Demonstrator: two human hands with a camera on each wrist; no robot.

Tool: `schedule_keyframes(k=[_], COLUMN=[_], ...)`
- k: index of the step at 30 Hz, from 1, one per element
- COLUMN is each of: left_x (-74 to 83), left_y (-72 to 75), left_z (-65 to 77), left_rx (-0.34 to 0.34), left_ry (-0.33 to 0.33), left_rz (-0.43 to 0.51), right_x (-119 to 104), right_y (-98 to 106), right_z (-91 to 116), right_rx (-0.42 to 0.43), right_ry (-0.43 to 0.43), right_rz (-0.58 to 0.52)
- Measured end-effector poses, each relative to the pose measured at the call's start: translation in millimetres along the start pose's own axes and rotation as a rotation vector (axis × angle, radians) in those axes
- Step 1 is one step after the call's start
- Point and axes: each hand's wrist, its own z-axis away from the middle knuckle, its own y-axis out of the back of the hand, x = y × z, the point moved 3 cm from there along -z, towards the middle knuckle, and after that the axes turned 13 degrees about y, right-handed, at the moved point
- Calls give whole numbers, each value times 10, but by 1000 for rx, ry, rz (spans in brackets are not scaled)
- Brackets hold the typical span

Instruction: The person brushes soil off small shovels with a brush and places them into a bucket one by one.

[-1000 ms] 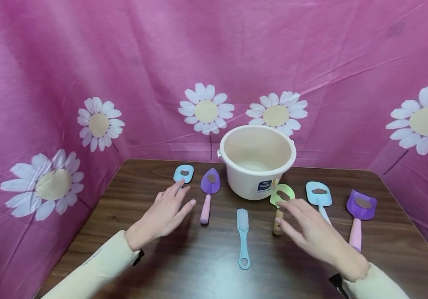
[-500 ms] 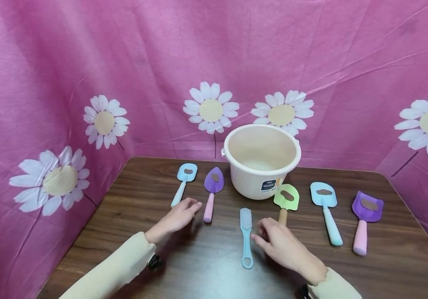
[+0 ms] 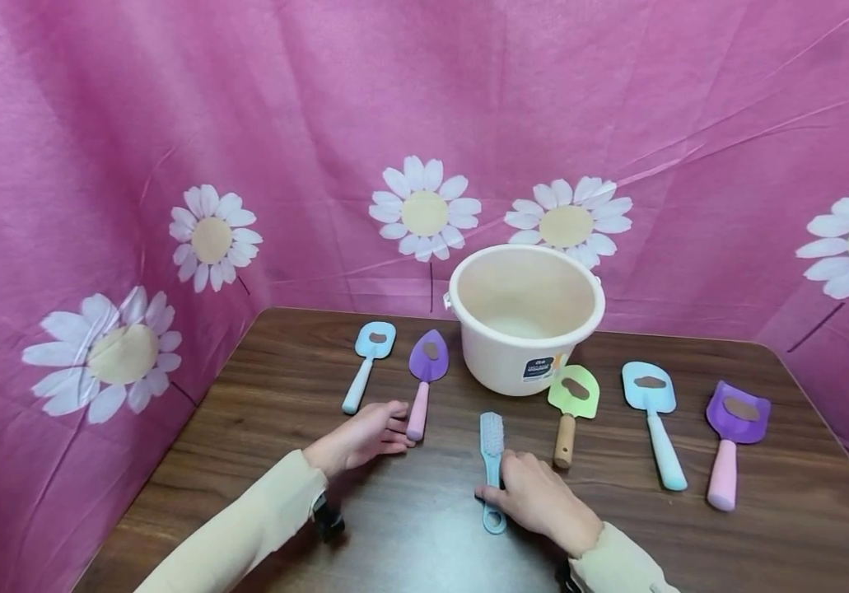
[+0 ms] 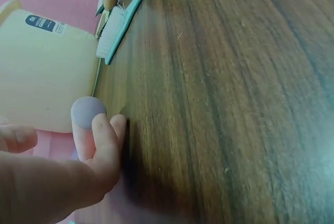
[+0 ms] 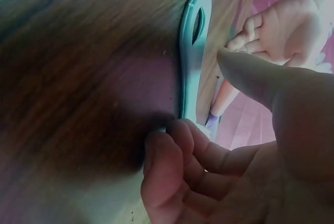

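My right hand (image 3: 543,494) reaches over the light-blue scrub brush (image 3: 492,435), thumb left of its handle and fingers at the right. The right wrist view shows those fingers (image 5: 163,166) curled against the handle while the thumb stands apart across it. The brush lies on the table with its bristle end pointing away from me. My left hand (image 3: 365,436) is beside the purple pointed trowel (image 3: 428,358), its extended fingers at the end of the pink handle (image 4: 87,112). In the left wrist view the left thumb is apart from that handle.
Behind the brush stands a white bucket (image 3: 501,362). A small light-blue shovel (image 3: 356,387) lies at the left. Right of the brush lie a green shovel (image 3: 565,401) with a wooden handle, another light-blue shovel (image 3: 664,453) and a purple square shovel (image 3: 723,478). A pink flowered cloth (image 3: 320,206) hangs behind.
My right hand has moved left from the green shovel onto the brush handle. My left hand has come down from the left light-blue shovel to the pink trowel handle.
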Motion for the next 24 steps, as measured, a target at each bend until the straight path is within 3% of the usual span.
schedule_keyframes(k=[5, 11, 24], left_x=[-4, 18, 61], left_y=[-27, -53, -86], left_z=[-78, -94, -97], left_rx=[-67, -110, -119], left_ry=[3, 9, 31], left_rz=[41, 63, 76], right_x=[-12, -1, -24], right_y=[0, 36, 50], right_z=[-13, -11, -10], right_rx=[-9, -43, -17], right_ry=[12, -50, -79], right_rz=[-9, -36, 64])
